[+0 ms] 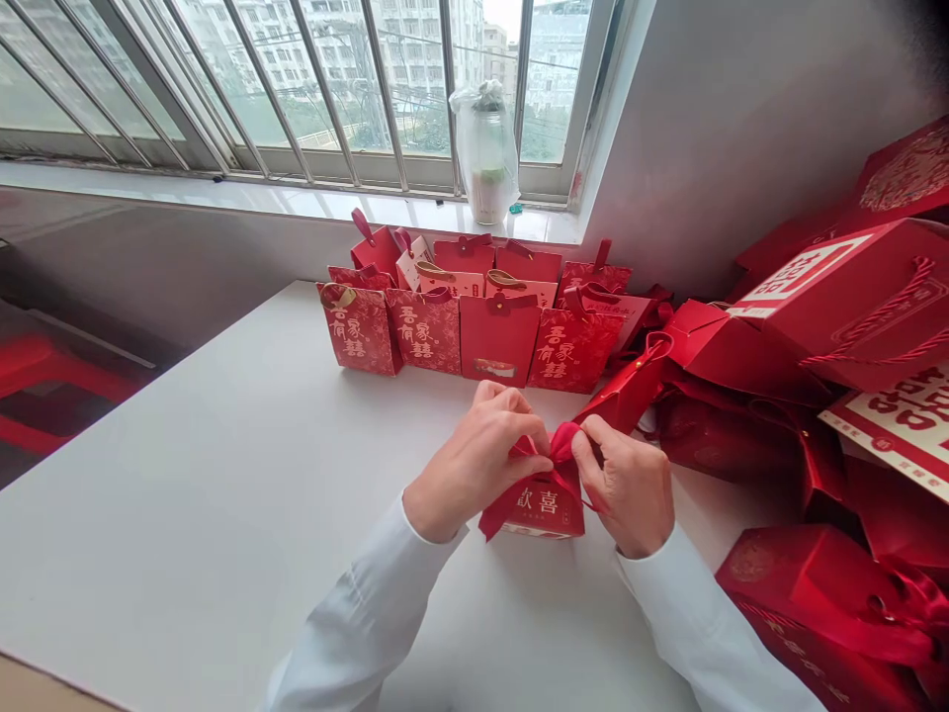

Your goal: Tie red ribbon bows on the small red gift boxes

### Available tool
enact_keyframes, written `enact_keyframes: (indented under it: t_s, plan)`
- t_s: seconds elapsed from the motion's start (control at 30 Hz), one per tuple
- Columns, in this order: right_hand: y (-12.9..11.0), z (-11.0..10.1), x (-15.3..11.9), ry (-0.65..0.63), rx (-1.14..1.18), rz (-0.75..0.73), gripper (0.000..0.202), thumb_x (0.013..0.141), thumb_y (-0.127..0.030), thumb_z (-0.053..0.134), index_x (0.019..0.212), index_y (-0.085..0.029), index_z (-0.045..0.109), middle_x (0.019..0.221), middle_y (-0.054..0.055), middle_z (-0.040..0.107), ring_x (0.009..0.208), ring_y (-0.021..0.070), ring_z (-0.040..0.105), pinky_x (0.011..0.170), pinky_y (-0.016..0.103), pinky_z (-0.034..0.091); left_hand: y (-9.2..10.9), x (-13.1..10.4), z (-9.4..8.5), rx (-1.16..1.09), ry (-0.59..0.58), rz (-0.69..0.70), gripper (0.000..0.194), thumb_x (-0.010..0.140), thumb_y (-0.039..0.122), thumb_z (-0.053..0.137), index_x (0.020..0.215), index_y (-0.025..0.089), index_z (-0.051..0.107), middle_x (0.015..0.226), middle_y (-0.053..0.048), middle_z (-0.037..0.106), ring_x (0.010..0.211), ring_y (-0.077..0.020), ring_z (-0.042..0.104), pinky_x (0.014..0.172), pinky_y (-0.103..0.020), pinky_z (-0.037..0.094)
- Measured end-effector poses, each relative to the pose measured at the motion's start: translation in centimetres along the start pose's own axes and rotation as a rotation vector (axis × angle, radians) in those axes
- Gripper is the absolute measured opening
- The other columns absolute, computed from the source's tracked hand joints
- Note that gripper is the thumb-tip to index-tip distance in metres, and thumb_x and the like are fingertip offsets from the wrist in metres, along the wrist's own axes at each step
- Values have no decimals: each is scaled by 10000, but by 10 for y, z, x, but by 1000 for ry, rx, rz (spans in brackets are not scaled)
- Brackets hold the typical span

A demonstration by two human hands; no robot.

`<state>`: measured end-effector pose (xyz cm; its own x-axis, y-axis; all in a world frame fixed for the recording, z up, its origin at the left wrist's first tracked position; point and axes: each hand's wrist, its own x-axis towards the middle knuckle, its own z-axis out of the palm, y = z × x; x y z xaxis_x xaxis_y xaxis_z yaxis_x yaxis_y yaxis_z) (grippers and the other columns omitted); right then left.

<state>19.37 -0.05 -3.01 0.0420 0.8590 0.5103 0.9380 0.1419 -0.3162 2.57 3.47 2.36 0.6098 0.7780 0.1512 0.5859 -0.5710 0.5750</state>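
A small red box point(545, 509) with white characters stands upright on the white table, a red ribbon point(564, 450) looped into a bow at its top. On the bow's left side, my left hand point(493, 460) pinches the ribbon between thumb and fingers. The right loop is pinched by my right hand point(627, 485), thumb against fingertips. One ribbon tail hangs down at the box's left front corner. Both hands partly cover the top of the box.
Rows of small red gift bags point(500, 336) stand behind the hands by the wall. Larger red boxes and bags point(852, 316) are piled at the right. A plastic-wrapped jar point(489, 168) stands on the windowsill. The white table point(222, 494) extends left.
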Motion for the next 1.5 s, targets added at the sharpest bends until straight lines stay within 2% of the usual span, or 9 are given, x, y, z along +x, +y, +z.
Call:
enact_keyframes:
  t_s: [0.3, 0.53, 0.73, 0.93, 1.07, 1.27, 1.4, 1.43, 1.5]
  plan:
    - [0, -2, 0, 28, 28, -54, 343, 924, -256, 358, 616, -184, 489, 467, -38, 462, 415, 95, 400, 460, 236, 211, 1, 3, 2, -37, -56, -97, 232, 845, 375, 578, 743, 174, 628, 837, -35, 536, 903, -195, 419, 789, -290, 388]
    - [0, -1, 0, 68, 5, -103, 365, 952, -253, 339, 631, -184, 499, 463, -41, 447, 411, 100, 391, 455, 235, 220, 3, 4, 8, -64, -52, -178, 241, 802, 409, 626, 741, 176, 620, 852, -41, 539, 960, -218, 412, 805, -297, 393]
    - [-1, 0, 0, 150, 4, -164, 366, 972, -240, 339, 653, -182, 509, 472, -39, 447, 424, 102, 404, 454, 232, 231, -1, 4, 6, -74, -83, -162, 230, 798, 394, 626, 726, 176, 623, 854, -40, 552, 929, -218, 414, 797, -311, 390]
    - [0, 3, -1, 119, 37, -165, 347, 971, -230, 342, 668, -181, 503, 490, -38, 444, 439, 99, 405, 459, 232, 227, -6, 5, 3, -120, -154, -155, 200, 768, 359, 671, 714, 177, 606, 893, -33, 526, 980, -223, 382, 810, -293, 381]
    - [-1, 6, -4, 77, 65, -150, 337, 961, -217, 337, 659, -187, 481, 503, -38, 412, 450, 107, 382, 469, 241, 221, -7, 6, 3, -99, -202, -125, 212, 764, 346, 679, 673, 173, 596, 934, -37, 499, 997, -224, 363, 847, -316, 373]
    - [-2, 8, -2, -30, 138, -116, 315, 954, -229, 320, 683, -195, 476, 526, -34, 449, 459, 113, 428, 471, 228, 271, -7, 6, -3, -86, -256, -168, 208, 753, 362, 688, 677, 178, 630, 946, -46, 518, 1037, -243, 375, 865, -337, 365]
    - [8, -14, 9, -272, 411, -34, 61, 899, -235, 449, 908, -215, 505, 649, -50, 572, 531, 104, 542, 511, 187, 398, -14, -3, -27, -169, -254, -105, 219, 861, 429, 538, 965, 267, 643, 977, -17, 534, 983, -190, 450, 842, -283, 369]
    - [11, -22, 11, -335, 511, 12, 109, 876, -248, 489, 980, -219, 497, 719, -39, 601, 592, 112, 576, 536, 191, 427, -17, -6, -34, -170, -275, -84, 225, 867, 417, 533, 1025, 279, 616, 998, -11, 534, 959, -177, 466, 833, -273, 373]
    - [14, -39, 10, -377, 622, 80, 220, 850, -261, 534, 1063, -231, 487, 865, -11, 620, 721, 130, 606, 596, 209, 458, -24, -11, -45, -152, -331, -41, 248, 843, 368, 579, 1074, 276, 576, 1045, -8, 529, 946, -164, 483, 826, -255, 378]
